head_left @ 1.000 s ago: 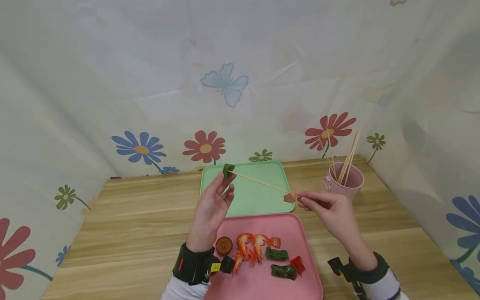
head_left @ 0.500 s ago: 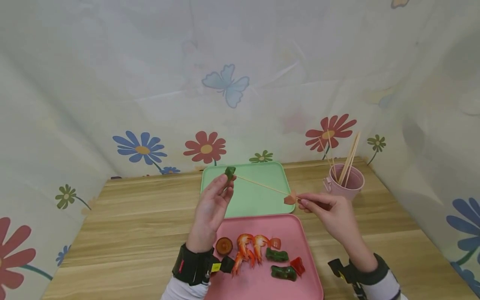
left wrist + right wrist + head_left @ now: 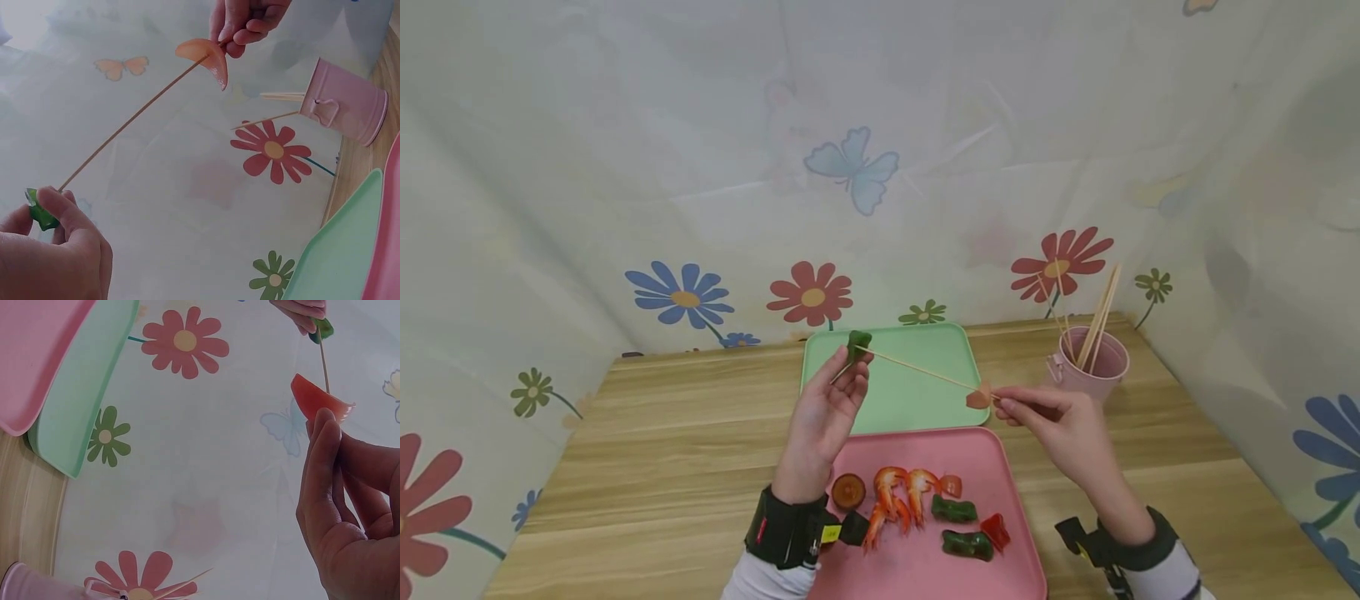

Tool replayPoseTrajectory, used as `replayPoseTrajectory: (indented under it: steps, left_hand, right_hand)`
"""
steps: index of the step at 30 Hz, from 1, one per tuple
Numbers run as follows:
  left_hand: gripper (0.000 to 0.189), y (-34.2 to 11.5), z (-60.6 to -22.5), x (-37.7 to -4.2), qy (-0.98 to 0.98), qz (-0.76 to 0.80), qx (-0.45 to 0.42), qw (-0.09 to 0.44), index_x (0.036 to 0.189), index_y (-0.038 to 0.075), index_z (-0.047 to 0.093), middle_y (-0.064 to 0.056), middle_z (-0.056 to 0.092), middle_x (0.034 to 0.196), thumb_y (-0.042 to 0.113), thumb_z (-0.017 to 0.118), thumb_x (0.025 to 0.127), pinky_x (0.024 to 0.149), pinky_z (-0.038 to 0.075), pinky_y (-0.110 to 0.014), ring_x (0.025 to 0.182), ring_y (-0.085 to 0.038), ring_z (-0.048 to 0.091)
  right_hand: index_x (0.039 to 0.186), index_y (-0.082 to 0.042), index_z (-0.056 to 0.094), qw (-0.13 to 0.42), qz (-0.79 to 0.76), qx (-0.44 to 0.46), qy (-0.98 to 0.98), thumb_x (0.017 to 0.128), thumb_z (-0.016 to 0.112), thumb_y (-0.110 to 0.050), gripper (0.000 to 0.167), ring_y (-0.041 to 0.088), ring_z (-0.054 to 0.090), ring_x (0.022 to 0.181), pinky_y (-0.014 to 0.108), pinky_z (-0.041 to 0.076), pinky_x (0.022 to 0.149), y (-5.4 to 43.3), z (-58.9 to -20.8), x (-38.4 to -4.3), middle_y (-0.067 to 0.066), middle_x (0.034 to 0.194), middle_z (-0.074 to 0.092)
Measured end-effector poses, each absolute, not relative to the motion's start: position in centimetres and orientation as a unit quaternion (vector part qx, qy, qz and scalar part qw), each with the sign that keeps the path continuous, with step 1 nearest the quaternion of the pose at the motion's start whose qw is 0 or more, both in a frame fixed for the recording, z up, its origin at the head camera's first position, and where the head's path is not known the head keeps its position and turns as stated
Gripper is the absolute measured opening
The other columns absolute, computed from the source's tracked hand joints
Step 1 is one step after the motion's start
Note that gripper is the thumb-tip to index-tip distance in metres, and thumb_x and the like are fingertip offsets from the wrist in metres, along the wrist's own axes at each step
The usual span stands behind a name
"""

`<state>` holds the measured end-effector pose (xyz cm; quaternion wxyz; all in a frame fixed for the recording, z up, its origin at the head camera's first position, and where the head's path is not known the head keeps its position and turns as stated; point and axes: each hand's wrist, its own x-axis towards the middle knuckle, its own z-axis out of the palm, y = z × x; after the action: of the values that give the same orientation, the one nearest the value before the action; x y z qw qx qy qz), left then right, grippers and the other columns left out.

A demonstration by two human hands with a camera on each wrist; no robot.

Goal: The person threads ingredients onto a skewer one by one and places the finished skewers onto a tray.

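My left hand [image 3: 824, 421] is raised over the trays and pinches a green pepper piece [image 3: 858, 340] between its fingertips. One end of a thin wooden skewer [image 3: 917, 367] meets that piece; in the left wrist view [image 3: 119, 134] I cannot tell whether the point goes through. At the skewer's other end my right hand [image 3: 1066, 425] pinches the stick between thumb and fingers. A curved orange-red piece [image 3: 315, 400], shiny like a pepper slice, is threaded on the skewer just ahead of the right fingertips.
A pink tray [image 3: 880, 575] below carries several shrimp [image 3: 891, 492], a round brown slice [image 3: 848, 492], green pieces [image 3: 967, 545] and red pieces [image 3: 995, 530]. Behind it lies a light green tray [image 3: 917, 408]. At the right, a pink bucket [image 3: 1093, 379] holds several skewers.
The green pepper piece in my left fingers has shifted and turned slightly against the skewer's end. My right hand and the orange-red piece have hardly moved.
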<state>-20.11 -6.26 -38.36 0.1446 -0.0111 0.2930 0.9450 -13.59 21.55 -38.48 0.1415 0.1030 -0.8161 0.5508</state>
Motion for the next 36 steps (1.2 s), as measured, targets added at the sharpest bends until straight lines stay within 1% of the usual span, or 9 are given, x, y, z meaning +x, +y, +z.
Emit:
replayPoseTrajectory:
  steps: [6,12,16,19,21,30,36]
  left_hand:
    - [0.019,-6.2,-38.4,-20.0,0.288,0.947,-0.01,0.139,0.11,0.007,0.06,-0.007,0.069,0.094,0.019,0.052,0.098,0.072,0.052,-0.014,0.077,-0.008,0.063]
    - [0.02,-6.2,-38.4,-20.1,0.286,0.948,-0.007,0.137,0.112,0.006,0.059,-0.008,0.069,0.095,0.018,0.053,0.097,0.073,0.052,-0.015,0.078,-0.008,0.063]
    - [0.019,-6.2,-38.4,-20.0,0.293,0.947,0.004,0.132,0.111,0.006,0.06,-0.007,0.069,0.096,0.016,0.052,0.098,0.074,0.052,-0.015,0.079,-0.008,0.063]
    - [0.016,-6.2,-38.4,-20.0,0.309,0.943,0.013,0.125,0.109,0.007,0.061,-0.006,0.07,0.095,0.014,0.051,0.098,0.074,0.052,-0.015,0.08,-0.008,0.062]
    - [0.014,-6.2,-38.5,-20.1,0.323,0.939,0.016,0.116,0.106,0.008,0.062,-0.006,0.07,0.095,0.012,0.051,0.098,0.075,0.052,-0.016,0.081,-0.009,0.062]
    - [0.015,-5.7,-38.6,-20.1,0.379,0.921,-0.005,0.087,0.092,0.011,0.073,-0.004,0.072,0.093,0.009,0.058,0.094,0.074,0.053,-0.017,0.079,-0.01,0.064]
    - [0.015,-5.0,-38.9,-20.0,0.409,0.908,-0.013,0.088,0.088,0.012,0.074,-0.002,0.073,0.091,0.007,0.06,0.092,0.076,0.053,-0.019,0.079,-0.011,0.065]
  right_hand:
    - [0.105,0.005,0.07,0.142,0.549,0.101,-0.818,0.087,0.064,-0.001,0.02,0.002,0.069,0.078,0.021,0.055,0.069,21.6,-38.4,-13.5,0.021,0.095,0.071]
    - [0.105,0.005,0.07,0.14,0.548,0.096,-0.819,0.087,0.065,-0.001,0.019,0.002,0.069,0.077,0.023,0.056,0.069,21.5,-38.4,-13.5,0.021,0.094,0.071]
    - [0.104,0.005,0.07,0.141,0.543,0.098,-0.822,0.087,0.064,0.0,0.019,0.002,0.069,0.077,0.022,0.056,0.069,21.5,-38.4,-13.6,0.02,0.092,0.071]
    - [0.104,0.006,0.07,0.143,0.54,0.102,-0.823,0.087,0.063,0.001,0.018,0.001,0.069,0.076,0.022,0.056,0.069,21.5,-38.5,-13.6,0.02,0.091,0.071]
    - [0.103,0.005,0.07,0.145,0.538,0.101,-0.824,0.087,0.063,0.002,0.018,0.001,0.069,0.076,0.024,0.056,0.069,21.5,-38.5,-13.6,0.02,0.091,0.072]
    - [0.104,0.004,0.07,0.134,0.549,0.094,-0.819,0.087,0.065,-0.003,0.019,0.003,0.069,0.077,0.025,0.057,0.069,21.2,-38.5,-13.5,0.02,0.093,0.071]
    - [0.103,0.002,0.071,0.132,0.542,0.088,-0.826,0.087,0.066,-0.006,0.018,0.004,0.069,0.076,0.022,0.056,0.068,20.8,-38.6,-13.4,0.017,0.093,0.072]
